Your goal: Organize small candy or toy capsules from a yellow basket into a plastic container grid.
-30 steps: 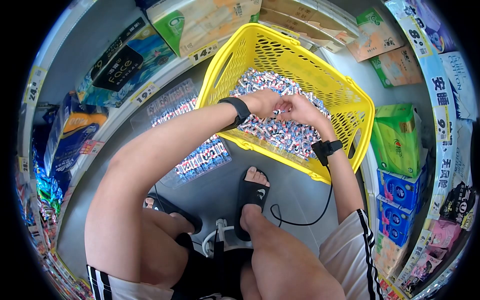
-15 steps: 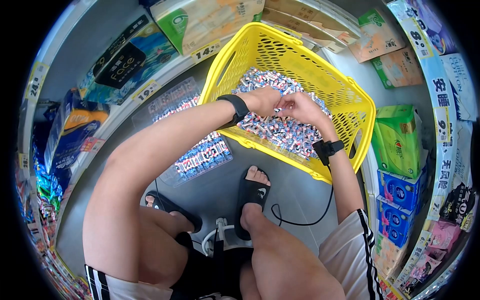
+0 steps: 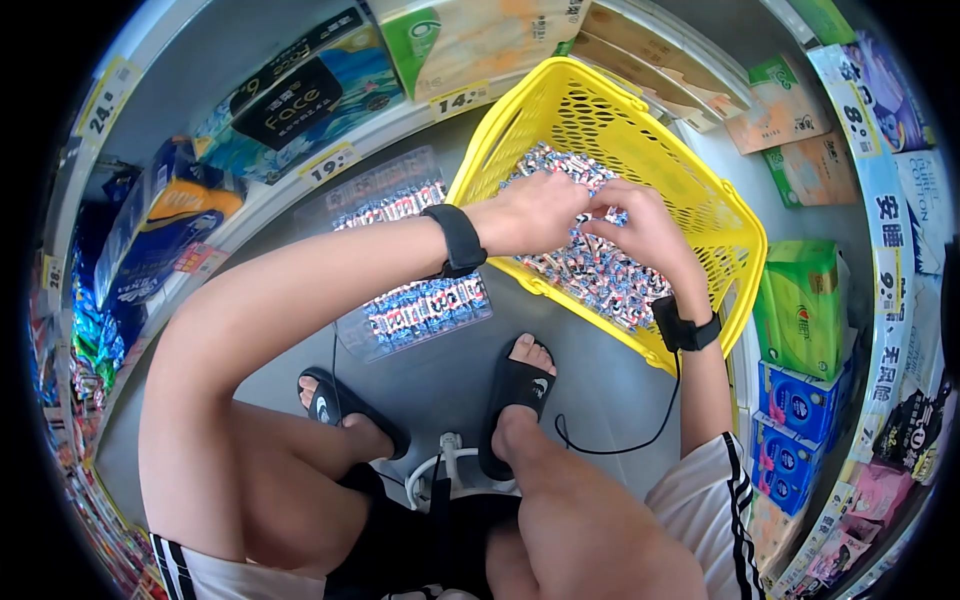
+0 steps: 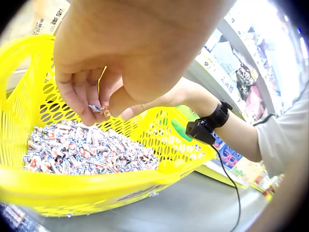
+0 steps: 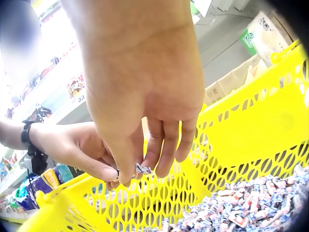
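Over the yellow basket (image 3: 742, 195), my left hand (image 3: 545, 212) and right hand (image 3: 645, 228) meet fingertip to fingertip. A small wrapped candy (image 4: 98, 108) in a blue, white and red wrapper is pinched between my left thumb and fingers. On the right side, my thumb and fingers pinch a twisted blue-and-white wrapper end (image 5: 143, 169), right beside the left thumb. I cannot tell whether both hands hold the same candy. Below them, a thick layer of similar wrapped candies (image 3: 600, 270) covers the basket's bottom.
A clear plastic box (image 3: 375, 345) with rows of the same candies stands on the floor left of the basket, partly behind my left forearm. Shelves of tissue packs (image 3: 800, 305) close in on both sides. A black cable (image 3: 640, 447) hangs from the right wrist camera.
Basket, box and shelves have shifted right and slightly down in the head view. Both hands stay together over the basket, still pinching with the fingertips.
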The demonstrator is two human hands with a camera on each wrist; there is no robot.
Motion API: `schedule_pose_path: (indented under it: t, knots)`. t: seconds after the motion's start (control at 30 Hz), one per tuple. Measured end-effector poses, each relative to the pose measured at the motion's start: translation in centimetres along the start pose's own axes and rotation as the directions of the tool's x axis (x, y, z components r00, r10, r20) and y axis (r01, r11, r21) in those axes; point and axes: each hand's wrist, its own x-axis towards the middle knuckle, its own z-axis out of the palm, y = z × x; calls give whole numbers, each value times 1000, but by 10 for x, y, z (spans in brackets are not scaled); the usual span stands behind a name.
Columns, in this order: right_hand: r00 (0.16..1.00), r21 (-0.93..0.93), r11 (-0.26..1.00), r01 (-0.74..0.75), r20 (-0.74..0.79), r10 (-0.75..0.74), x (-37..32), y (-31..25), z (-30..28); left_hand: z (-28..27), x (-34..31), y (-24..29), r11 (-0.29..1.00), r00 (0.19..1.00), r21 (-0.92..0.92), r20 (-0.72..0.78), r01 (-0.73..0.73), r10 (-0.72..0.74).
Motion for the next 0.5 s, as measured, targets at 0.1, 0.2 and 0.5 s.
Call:
schedule_pose_path:
  t: [0.1, 0.2, 0.5]
  knots:
    - [1000, -2, 1000, 11, -23, -11, 1, -25, -5, -13, -23, 4, 1000, 997, -15, -74, 26, -27]
    - [996, 2, 1000, -7, -93, 7, 4, -58, -6, -26, -52, 2, 984, 949, -96, -294, -148, 114]
    - [973, -7, 979, 202, -115, -202, 21, -130, 17, -42, -148, -10, 966, 917, -202, -393, -161, 71]
